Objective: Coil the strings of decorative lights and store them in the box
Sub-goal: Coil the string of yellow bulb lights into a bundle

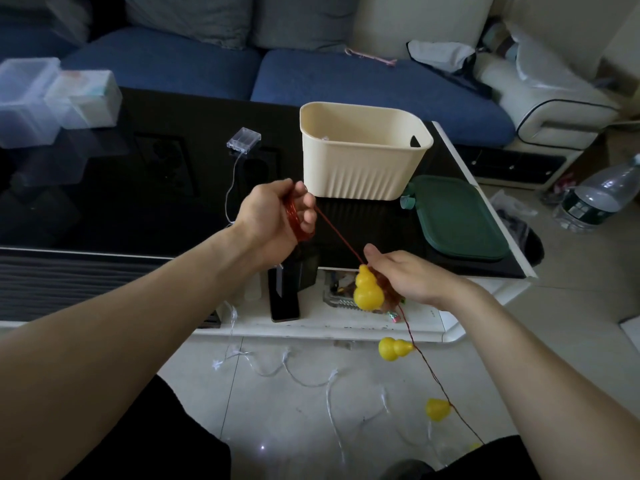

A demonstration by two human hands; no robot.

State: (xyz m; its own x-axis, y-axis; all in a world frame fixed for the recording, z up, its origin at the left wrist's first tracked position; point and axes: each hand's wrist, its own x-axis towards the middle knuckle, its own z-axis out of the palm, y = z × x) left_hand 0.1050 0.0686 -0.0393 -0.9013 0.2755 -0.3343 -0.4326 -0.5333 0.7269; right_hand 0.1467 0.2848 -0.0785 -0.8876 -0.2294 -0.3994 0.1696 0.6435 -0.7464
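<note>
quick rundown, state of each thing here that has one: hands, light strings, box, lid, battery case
left hand: holds red coil
right hand: pinches red string at a yellow gourd
red string: partly coiled, rest trails down
white string: uncoiled on floor
box: open, upright
green lid: off, flat on table
battery case: on table

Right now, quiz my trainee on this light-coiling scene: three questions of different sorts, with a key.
1. True or false: the left hand holds a coil of red wire.
2. What does the right hand hold? A) yellow gourd-shaped light B) clear battery case C) green lid
3. Fill in: the cream ribbed plastic box stands on the ____ table.

Key: 1 true; 2 A; 3 black.
</note>
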